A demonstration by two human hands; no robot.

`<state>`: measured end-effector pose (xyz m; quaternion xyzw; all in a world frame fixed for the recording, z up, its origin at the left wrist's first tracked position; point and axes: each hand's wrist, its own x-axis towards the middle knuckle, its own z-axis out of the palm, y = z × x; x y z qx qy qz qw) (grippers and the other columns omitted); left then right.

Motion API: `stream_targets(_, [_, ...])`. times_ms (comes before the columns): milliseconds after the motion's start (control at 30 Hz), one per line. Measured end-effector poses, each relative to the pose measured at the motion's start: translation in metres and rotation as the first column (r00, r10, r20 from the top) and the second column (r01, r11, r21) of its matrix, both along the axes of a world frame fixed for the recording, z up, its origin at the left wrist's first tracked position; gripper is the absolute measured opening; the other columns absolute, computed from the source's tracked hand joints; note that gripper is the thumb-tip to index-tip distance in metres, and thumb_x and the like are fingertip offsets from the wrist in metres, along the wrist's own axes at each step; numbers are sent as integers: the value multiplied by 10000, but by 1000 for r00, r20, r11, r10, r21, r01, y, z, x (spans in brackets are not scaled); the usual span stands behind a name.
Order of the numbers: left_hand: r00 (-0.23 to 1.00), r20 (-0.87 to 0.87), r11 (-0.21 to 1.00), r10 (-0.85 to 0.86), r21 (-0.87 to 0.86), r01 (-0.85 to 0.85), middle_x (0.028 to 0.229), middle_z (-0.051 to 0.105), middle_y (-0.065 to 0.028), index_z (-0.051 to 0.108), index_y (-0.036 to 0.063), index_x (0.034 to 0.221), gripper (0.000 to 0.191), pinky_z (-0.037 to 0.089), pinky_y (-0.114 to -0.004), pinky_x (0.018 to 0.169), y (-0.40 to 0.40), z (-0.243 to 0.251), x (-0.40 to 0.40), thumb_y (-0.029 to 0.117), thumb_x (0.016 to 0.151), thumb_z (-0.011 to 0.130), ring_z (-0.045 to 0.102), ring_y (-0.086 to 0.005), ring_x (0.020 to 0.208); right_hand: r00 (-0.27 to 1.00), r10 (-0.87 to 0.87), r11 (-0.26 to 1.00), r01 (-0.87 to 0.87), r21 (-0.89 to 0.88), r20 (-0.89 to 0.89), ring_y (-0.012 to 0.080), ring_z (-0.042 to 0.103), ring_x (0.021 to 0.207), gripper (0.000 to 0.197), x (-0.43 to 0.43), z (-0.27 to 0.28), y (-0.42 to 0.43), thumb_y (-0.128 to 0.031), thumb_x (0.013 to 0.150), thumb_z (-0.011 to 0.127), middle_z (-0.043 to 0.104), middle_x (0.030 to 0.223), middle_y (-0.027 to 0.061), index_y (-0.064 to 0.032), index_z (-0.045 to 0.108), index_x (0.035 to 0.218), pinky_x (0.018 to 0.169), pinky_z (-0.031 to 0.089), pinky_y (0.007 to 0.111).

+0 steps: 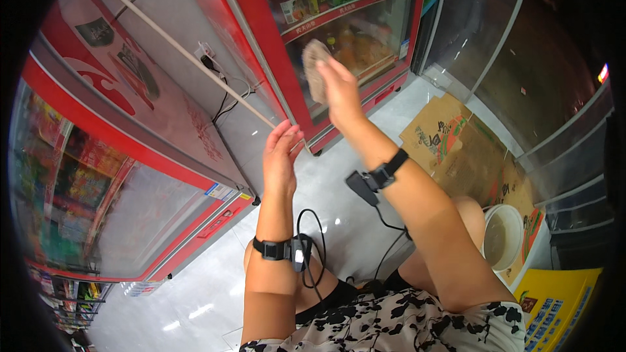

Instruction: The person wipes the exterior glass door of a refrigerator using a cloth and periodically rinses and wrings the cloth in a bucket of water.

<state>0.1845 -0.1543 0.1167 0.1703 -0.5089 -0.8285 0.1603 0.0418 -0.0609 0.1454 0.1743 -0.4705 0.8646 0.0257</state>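
My right hand (340,85) holds a bunched greyish-brown cloth (316,71) in front of the glass door of a red-framed drinks cooler (313,127); whether the cloth touches the glass is unclear. Just left of that cooler's lower corner, my left hand (282,156) is raised with its fingers around or against the lower part of a long thin pale pole (195,61); whether it grips the pole cannot be told. The pole slants from the upper left down to near the cooler's foot. Bottles and cartons stand behind the glass. Each wrist wears a black strap with a small cabled device.
A second red cooler (215,220) stands at the left. Plugs in a wall socket (205,52) and cables lie between the coolers. Flattened cardboard (469,161) covers floor at the right, with a white bucket (514,239) of murky water on it. Glass door panels (481,34) and a yellow box (557,303) are farther right.
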Motion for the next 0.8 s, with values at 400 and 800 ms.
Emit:
stream_targets(400, [977,104,978,184,-120,-172,1082,593,-86,506,13,1192,314,460,-300,884,-35,1,-28,122,900,538,582,-185,993,342,-309,555,823,124,-887,324,362,1301,416,-137,17,-62,-83,891,422,420,1375,171,-8,459,1298,1105,263,399])
stream_targets(800, [973,169,973,160,-195,-126,1025,617,-62,527,50,1131,238,471,-291,856,-25,-32,-73,115,904,553,593,-167,932,390,-194,750,650,120,-900,346,258,1363,460,-146,56,-47,-46,885,396,343,1435,183,-46,436,1344,1119,165,465])
